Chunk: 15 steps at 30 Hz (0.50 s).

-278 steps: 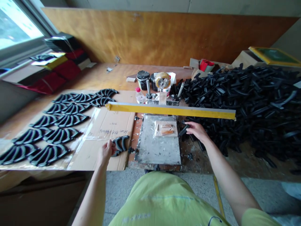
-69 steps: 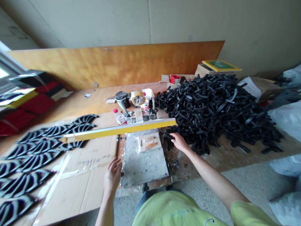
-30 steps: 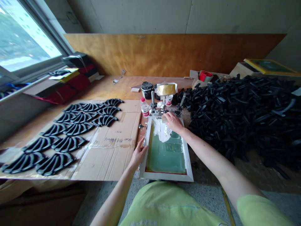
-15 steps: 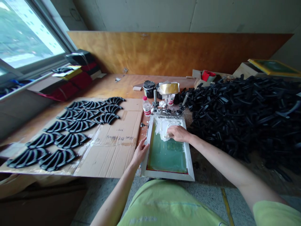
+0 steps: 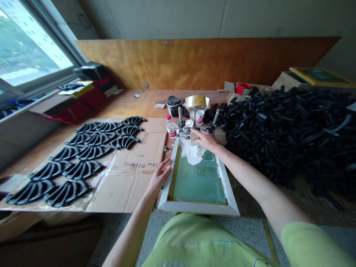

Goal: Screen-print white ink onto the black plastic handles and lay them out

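watching through the head camera, i find the right hand [image 5: 207, 141] at the far end of the screen [image 5: 198, 207], its fingers stretched loosely about the scraper [image 5: 194, 138]; whether it grips the scraper or has just let go, i cannot tell. the left hand [image 5: 161, 173] is at the screen's left edge, fingers a little bent and apart, and i cannot tell if they pinch it or only touch. the screen is straight ahead of the body, between the cardboard [image 5: 132, 189] and a heap [image 5: 272, 137] of loose black parts, its far end at the clamps [image 5: 185, 130]. white paste [image 5: 193, 154] lies thick on the far part of the mesh [image 5: 196, 185]; what is under it is hidden from me.

beyond the clamps are a bottle [image 5: 171, 128], a cup [image 5: 199, 117] and a roll of tape [image 5: 195, 101]. on the cardboard, fans of black parts [image 5: 68, 193] lie in rows; i take those as done and the heap as what is left, so much work remains. this one round looks nearly through its paste pass.

half a second ago the right hand was closed and lower down, amid the paste; now it is up by the clamps with fingers extended. the near end of the screen also shows wider, so i judge it slightly raised. the rows look the same.
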Each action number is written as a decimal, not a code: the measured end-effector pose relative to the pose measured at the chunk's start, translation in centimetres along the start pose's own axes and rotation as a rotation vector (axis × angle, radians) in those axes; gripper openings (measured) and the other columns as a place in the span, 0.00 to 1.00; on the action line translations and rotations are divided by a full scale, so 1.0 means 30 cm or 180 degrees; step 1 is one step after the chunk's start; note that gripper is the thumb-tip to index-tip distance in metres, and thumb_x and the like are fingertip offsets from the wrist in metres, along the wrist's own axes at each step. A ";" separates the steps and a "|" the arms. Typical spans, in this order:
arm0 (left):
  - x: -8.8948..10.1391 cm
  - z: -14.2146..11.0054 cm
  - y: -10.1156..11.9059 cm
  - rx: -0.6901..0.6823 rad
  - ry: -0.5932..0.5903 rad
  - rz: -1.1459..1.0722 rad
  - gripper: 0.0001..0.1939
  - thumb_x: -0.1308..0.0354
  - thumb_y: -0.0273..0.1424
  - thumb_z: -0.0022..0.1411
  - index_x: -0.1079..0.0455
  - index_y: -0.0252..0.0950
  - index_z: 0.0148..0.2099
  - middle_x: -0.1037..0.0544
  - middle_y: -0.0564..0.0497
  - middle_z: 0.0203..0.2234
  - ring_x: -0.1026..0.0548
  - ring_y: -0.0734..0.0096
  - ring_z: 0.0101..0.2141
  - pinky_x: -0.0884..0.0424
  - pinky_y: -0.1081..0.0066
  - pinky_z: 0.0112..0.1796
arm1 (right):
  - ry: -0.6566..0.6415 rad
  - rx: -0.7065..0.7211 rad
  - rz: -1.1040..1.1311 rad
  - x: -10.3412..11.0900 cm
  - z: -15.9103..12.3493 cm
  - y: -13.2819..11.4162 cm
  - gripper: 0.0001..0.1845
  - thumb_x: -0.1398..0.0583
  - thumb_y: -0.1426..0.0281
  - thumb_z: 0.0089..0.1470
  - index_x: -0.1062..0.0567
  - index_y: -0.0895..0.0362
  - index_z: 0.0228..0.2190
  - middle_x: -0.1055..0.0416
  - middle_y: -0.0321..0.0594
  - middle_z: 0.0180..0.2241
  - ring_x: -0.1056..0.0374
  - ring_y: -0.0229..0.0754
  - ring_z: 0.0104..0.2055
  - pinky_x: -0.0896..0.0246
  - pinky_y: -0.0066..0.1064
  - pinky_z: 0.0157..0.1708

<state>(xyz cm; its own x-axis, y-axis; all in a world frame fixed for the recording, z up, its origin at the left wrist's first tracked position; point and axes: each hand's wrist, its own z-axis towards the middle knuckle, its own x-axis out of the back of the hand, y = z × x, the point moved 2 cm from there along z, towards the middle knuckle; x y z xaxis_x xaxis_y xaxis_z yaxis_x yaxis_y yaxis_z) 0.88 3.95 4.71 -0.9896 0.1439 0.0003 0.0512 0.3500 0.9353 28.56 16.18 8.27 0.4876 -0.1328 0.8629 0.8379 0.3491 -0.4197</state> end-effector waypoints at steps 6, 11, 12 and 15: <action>-0.043 0.021 0.271 -0.0737 0.0196 -0.0513 0.26 0.46 0.53 0.57 0.28 0.35 0.44 0.24 0.51 0.30 0.29 0.74 0.25 0.32 0.75 0.25 | 0.0962 -0.0716 0.0024 0.066 -0.156 0.293 0.13 0.46 0.72 0.58 0.24 0.63 0.38 0.24 0.40 0.27 0.31 0.38 0.28 0.36 0.28 0.31; -0.098 0.113 0.360 -0.1092 0.0337 -0.0928 0.24 0.47 0.49 0.58 0.32 0.36 0.48 0.23 0.49 0.34 0.24 0.70 0.33 0.28 0.73 0.30 | 0.0378 -0.0137 0.0067 -0.088 -0.347 0.237 0.15 0.37 0.67 0.50 0.24 0.60 0.40 0.24 0.35 0.31 0.30 0.38 0.35 0.34 0.28 0.38; -0.112 0.119 0.341 -0.1015 0.0456 -0.0996 0.25 0.47 0.49 0.59 0.33 0.36 0.49 0.23 0.49 0.34 0.24 0.71 0.32 0.28 0.74 0.30 | 0.0135 -0.0053 0.0041 -0.121 -0.360 0.196 0.16 0.35 0.68 0.47 0.24 0.58 0.41 0.24 0.36 0.34 0.30 0.40 0.39 0.35 0.31 0.42; -0.187 0.097 0.203 -0.0359 0.0370 -0.0982 0.28 0.48 0.53 0.58 0.34 0.36 0.50 0.22 0.47 0.34 0.24 0.72 0.29 0.29 0.74 0.27 | -0.0209 -0.0078 -0.0052 -0.173 -0.379 0.054 0.11 0.35 0.72 0.50 0.24 0.55 0.38 0.26 0.41 0.38 0.33 0.45 0.45 0.39 0.40 0.48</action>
<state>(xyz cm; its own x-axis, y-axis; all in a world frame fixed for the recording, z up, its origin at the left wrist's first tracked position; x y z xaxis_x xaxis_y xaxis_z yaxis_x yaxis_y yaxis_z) 7.12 7.96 9.39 -0.9651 -0.0615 -0.2545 -0.2617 0.2550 0.9308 30.19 6.88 -0.09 0.4574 -0.0768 0.8860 0.8517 0.3243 -0.4116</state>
